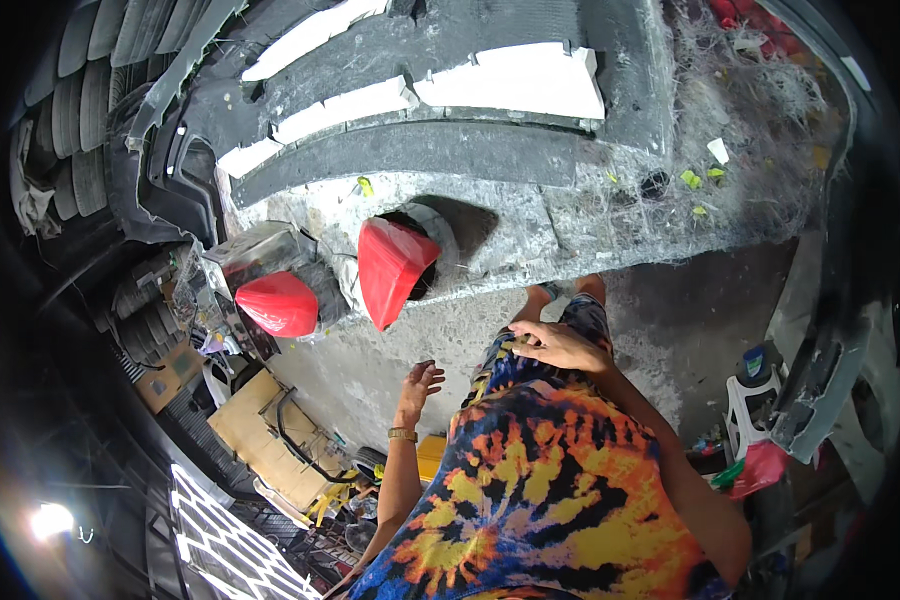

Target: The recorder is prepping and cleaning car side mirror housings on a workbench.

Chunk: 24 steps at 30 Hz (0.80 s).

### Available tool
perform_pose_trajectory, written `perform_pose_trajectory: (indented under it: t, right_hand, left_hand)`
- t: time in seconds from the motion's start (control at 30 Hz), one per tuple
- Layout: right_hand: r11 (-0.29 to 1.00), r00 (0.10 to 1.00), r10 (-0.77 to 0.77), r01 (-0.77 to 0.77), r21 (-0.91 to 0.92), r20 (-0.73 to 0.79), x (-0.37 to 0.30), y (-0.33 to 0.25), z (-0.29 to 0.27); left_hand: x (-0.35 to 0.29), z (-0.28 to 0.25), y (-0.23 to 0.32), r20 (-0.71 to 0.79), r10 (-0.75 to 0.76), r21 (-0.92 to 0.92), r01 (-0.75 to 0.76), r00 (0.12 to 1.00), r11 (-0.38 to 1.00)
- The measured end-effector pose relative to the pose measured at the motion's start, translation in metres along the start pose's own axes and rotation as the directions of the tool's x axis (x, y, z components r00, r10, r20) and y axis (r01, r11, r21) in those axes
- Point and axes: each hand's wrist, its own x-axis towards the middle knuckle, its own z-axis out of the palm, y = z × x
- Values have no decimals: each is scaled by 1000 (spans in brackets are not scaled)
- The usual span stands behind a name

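Observation:
My left hand (424, 390), with a gold-toned wristwatch (402, 434) on its wrist, hangs in the air beside my body. Its fingers are loosely bent and apart, with nothing in them. In front of my thighs is my right hand (560, 346), fingers stretched over the patterned trousers and holding nothing. Nearest to the hands on the worktable (510, 240) stands a red, glossy, pointed piece (388, 262) on a round pale container. A second red piece (278, 304) sits farther left, by the table's edge. Large dark curved panels (470, 150) with white strips (510, 82) lie behind.
Pale fibre strands (740, 130) and yellow-green scraps (691, 180) litter the table's right side. A white plastic stool (750, 405) stands right, near a red cloth-like item (760, 468). Left are a wooden board (265, 425) and stacked dark parts (80, 110). Concrete floor (660, 330) surrounds me.

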Motion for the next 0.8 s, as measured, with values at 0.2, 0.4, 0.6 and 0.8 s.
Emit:
perform_pose_trajectory:
  t: [0.2, 0.4, 0.6, 0.8]
  right_hand:
    - [999, 1000, 5, -5, -35, -4, 9, -9, -11]
    - [990, 990, 70, -54, -130, 119, 24, -17, -3]
    - [950, 958, 113, -26, -311, 263, 45, -87, 30]
    - [907, 863, 87, 139, -398, 499, 72, -179, 107]
  left_hand:
    - [11, 6, 7, 63, 17, -43, -14, 998, 999]
    - [13, 5, -8, -2, 64, 48, -64, 998, 997]
    - [-14, 4, -26, -19, 17, -287, -22, 1000, 958]
    - [-58, -9, -33, -49, 126, -788, -116, 991, 605]
